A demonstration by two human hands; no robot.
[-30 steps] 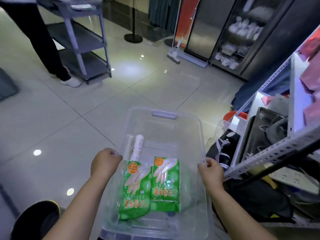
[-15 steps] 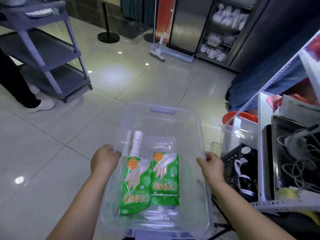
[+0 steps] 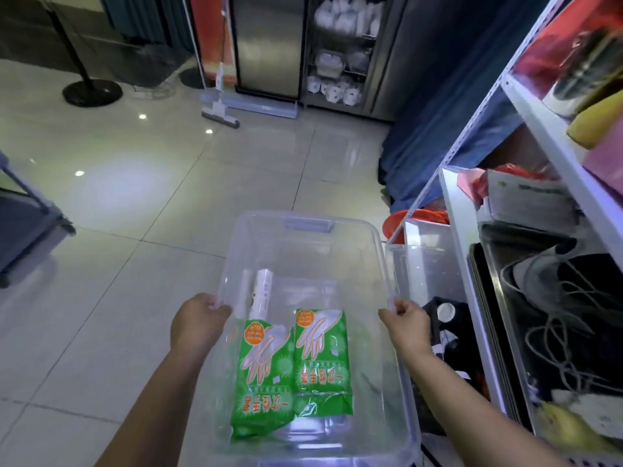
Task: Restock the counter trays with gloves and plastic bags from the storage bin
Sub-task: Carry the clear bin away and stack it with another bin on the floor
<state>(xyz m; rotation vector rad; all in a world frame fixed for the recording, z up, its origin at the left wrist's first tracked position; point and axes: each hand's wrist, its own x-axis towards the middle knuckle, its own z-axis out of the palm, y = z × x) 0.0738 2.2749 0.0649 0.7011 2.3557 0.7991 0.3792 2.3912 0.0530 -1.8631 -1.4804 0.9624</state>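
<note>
I carry a clear plastic storage bin in front of me above the tiled floor. My left hand grips its left rim and my right hand grips its right rim. Two green glove packs lie side by side on the bin's bottom: the left glove pack and the right glove pack. A white roll of plastic bags lies beyond them, near the left wall.
A white metal shelving rack crammed with trays, cables and boxes stands close on my right. Ahead are a steel cabinet, a floor squeegee and a black stand base. A grey cart sits at the left edge.
The view has swung to the right and forward with the bin; the cart has slid off to the left and the person beside it is gone from view. Both hands keep their grip.
</note>
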